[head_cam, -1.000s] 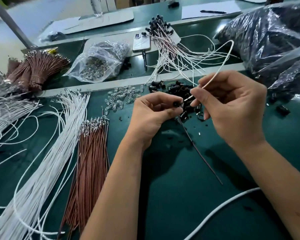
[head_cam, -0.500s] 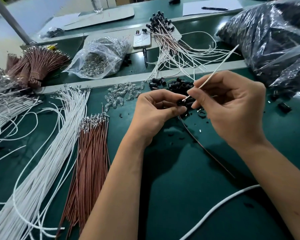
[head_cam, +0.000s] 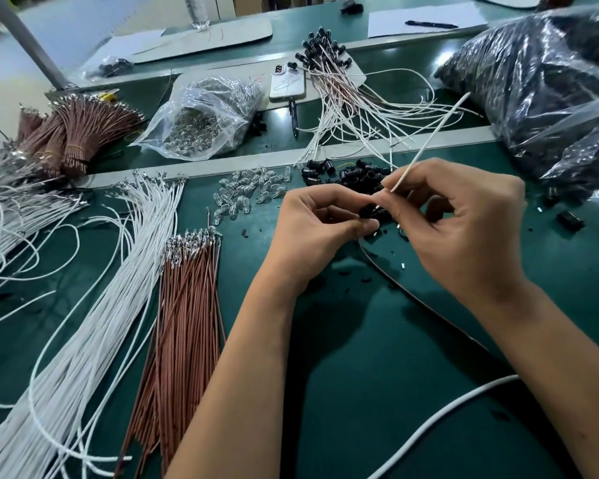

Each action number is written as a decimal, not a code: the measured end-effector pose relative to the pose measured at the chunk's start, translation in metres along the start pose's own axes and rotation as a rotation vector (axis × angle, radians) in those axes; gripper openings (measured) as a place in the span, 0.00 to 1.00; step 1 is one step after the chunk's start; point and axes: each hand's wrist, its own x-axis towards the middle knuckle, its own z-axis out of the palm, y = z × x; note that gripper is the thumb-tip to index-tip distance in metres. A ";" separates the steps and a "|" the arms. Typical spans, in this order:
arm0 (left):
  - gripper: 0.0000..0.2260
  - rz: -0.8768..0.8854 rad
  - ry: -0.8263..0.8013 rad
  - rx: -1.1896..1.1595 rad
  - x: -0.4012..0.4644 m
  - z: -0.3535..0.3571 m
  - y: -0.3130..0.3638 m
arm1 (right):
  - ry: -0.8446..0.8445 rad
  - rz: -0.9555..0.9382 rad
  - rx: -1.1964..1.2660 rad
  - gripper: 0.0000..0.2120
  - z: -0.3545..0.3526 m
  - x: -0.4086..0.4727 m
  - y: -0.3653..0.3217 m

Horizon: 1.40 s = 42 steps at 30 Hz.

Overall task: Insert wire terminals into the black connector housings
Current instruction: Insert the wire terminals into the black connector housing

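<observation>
The left hand [head_cam: 312,229] pinches a black connector housing [head_cam: 368,211] between curled thumb and forefinger, just above the green table [head_cam: 377,357]. Touching it from 2 o'clock, the right hand [head_cam: 464,229] grips a white wire [head_cam: 426,143] between thumb and fingertip, its lower end at the housing and its free end slanting up toward 1 o'clock. A brown wire [head_cam: 415,299] trails from under the hands toward 5 o'clock. A pile of loose black housings [head_cam: 346,174] lies just beyond the fingers at 12 o'clock, with clear bulbs [head_cam: 246,195] beside it at 10 o'clock. Bundled brown wires [head_cam: 187,323] and white wires [head_cam: 94,340] lie at 8 o'clock. Finished assemblies [head_cam: 353,102] fan out farther off at 12 o'clock, near a phone [head_cam: 287,83].
</observation>
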 end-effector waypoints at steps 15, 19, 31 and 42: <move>0.12 -0.018 -0.002 0.013 -0.001 0.001 0.003 | -0.038 0.084 0.033 0.06 0.000 0.001 0.002; 0.10 0.010 -0.031 0.071 -0.001 0.002 0.003 | -0.063 0.057 -0.006 0.06 0.000 0.001 0.003; 0.11 0.048 -0.049 -0.023 -0.003 0.004 0.003 | -0.231 0.732 0.677 0.09 -0.001 0.007 0.011; 0.11 0.014 -0.034 0.011 -0.005 0.008 0.007 | -0.174 0.753 0.686 0.10 0.000 0.009 0.009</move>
